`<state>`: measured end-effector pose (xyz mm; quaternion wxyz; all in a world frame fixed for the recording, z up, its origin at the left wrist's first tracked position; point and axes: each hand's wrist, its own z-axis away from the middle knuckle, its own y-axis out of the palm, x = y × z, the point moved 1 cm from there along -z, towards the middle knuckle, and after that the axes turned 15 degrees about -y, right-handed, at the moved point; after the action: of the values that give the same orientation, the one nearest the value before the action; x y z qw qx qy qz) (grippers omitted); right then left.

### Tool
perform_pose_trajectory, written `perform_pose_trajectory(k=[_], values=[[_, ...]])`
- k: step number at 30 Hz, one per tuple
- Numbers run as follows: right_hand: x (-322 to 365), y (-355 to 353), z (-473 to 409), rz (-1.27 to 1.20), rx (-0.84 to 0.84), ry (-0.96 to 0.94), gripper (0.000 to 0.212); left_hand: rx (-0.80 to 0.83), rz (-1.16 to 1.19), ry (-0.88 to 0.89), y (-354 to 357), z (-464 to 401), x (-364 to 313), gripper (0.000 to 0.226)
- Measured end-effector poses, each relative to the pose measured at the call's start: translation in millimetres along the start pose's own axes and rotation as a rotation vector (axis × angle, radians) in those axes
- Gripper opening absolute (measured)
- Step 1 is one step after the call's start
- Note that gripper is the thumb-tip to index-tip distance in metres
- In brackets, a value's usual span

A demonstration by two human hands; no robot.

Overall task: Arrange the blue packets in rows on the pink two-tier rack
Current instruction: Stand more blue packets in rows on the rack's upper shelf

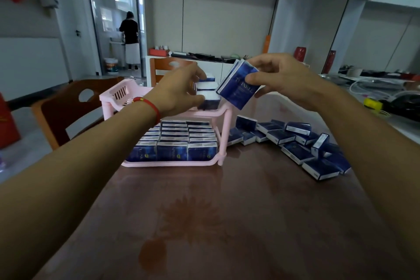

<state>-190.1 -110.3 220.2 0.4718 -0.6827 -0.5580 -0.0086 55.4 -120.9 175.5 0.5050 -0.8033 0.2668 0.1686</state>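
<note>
While my left hand [179, 92] is steadying the short row of upright blue-and-white packets [208, 95] on the top tier of the pink plastic two-tier rack [223, 120], fingers curled on the nearest one, my right hand [275, 77] is pinching a small stack of blue packets [238, 85] just right of that row, long axis tilting down-left. Below, the lower tier is looking full. Loose packets [295, 143] are lying on the brown worktop [227, 223] at centre right.

Tabletop [238, 223]: dark brown, glossy, reflective. Two-tier rack [223, 134]: pink moulded plastic, smooth, slotted walls. Blue packets [237, 88]: shiny wrapping, white edges. Chair [68, 111]: wood, lacquered. Wrist cord [150, 103]: red thread.
</note>
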Motion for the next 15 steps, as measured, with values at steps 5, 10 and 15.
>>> perform_pose_trajectory(k=[5,10,15], values=[[0,5,-14,-0.053,0.006,-0.01,0.022,-0.053,0.032,-0.008,4,-20,3,0.028],[-2,21,-38,-0.086,0.034,-0.007,0.021,0.01,0.245,-0.106,7,-36,13,0.007],[-10,30,-56,-0.039,0.102,0.026,0.028,0.053,0.468,-0.204,5,-38,18,0.008]])
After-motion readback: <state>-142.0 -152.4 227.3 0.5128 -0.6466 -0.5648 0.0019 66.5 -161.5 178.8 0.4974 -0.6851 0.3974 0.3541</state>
